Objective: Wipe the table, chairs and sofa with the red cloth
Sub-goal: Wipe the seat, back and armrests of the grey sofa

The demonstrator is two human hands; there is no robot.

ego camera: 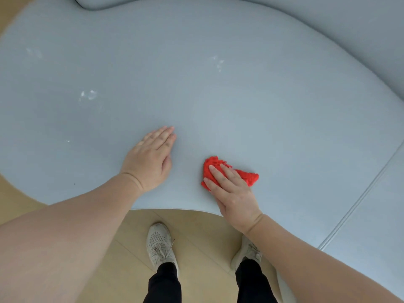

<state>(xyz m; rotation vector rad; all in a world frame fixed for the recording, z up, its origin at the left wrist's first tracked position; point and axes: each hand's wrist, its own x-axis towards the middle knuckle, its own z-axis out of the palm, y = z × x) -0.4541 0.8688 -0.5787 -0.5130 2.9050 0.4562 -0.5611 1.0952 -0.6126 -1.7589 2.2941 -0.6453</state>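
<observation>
- L hand (150, 159): palm down, flat on sofa seat (218, 95). Its fingers (162, 136) are straight and close together, holding nothing. Thumb lies along the side of the hand.
- R hand (231, 193): palm down on red cloth (248, 177). Fingers (220, 173) straight, slightly spread, pressing cloth onto seat. No curl round it and no pinch visible.
- Red cloth: bunched, on seat near the front edge, just right of L hand, not touching it. Part sticks out past the fingertips and to the right of the hand. The rest is hidden under fingers/palm, so full shape can't be told.
- Seat: pale blue-grey, curved front edge. Whitish smudges (88, 95) left of centre, another patch (217, 62) further back on the right. Can't tell what they are.
- Seam (360, 197) runs diagonally across the right side of the seat.
- Top edge: rounded cushion (98, 2) cut off by the frame. Backrest (371, 29) upper right, also cut off.
- Below the seat: wood floor (196, 232), pale mesh L shoe (159, 243), black trouser legs. R shoe (247, 253) partly hidden behind R forearm.
- Both forearms bare, cut off at the frame edges.
</observation>
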